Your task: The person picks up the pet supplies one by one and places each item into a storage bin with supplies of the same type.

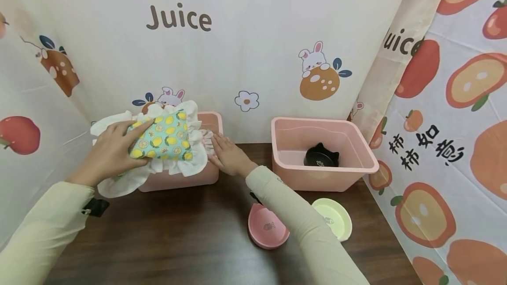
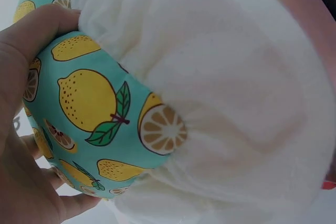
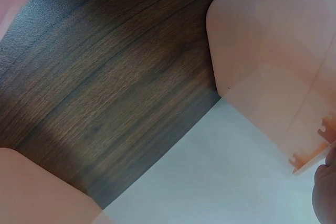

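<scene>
One dark, smooth wooden table (image 1: 178, 241) spans the near side. Farther, at left, the left hand (image 1: 108, 151) grips a frilled lemon-print cushion (image 1: 168, 137) over a pink bin (image 1: 207, 173); likely light and squashy, best held by its padded middle. The right hand (image 1: 229, 155), fingers straight, lies at the bin's right end. A printed curtain (image 1: 237, 47) hangs far.

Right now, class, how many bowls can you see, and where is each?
3: black bowl in the right tub; pink bowl and green bowl on the table, either side of the right sleeve. The left tub may hide more.
</scene>
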Demonstrator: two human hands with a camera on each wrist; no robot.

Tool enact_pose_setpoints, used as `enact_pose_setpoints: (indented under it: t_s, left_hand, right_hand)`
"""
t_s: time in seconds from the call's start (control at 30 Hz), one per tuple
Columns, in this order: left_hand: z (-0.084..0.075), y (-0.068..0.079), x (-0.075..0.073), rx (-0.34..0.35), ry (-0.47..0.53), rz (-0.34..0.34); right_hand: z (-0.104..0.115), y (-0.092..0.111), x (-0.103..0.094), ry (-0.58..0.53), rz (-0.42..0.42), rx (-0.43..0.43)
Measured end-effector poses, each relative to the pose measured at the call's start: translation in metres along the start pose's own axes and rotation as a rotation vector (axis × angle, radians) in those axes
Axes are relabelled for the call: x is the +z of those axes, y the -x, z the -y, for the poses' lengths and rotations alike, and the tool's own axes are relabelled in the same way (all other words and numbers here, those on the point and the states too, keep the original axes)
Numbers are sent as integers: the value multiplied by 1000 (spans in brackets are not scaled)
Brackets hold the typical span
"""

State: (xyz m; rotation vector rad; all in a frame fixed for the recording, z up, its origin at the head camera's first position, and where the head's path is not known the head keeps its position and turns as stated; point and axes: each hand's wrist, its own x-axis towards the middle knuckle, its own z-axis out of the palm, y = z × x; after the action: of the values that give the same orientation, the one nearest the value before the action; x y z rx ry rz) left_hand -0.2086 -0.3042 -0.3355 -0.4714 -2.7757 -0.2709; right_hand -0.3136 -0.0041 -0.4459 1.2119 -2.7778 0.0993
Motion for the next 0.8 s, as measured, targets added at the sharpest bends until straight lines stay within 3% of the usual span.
enact_pose_setpoints:
  t_s: [0.6, 0.8]
  left_hand:
    - [17, -38, 22, 41, 23, -25]
    - [20, -47, 32, 24, 50, 7]
  right_hand:
    - [2, 2, -2, -3, 20, 6]
    - [2, 2, -2, -8, 15, 5]
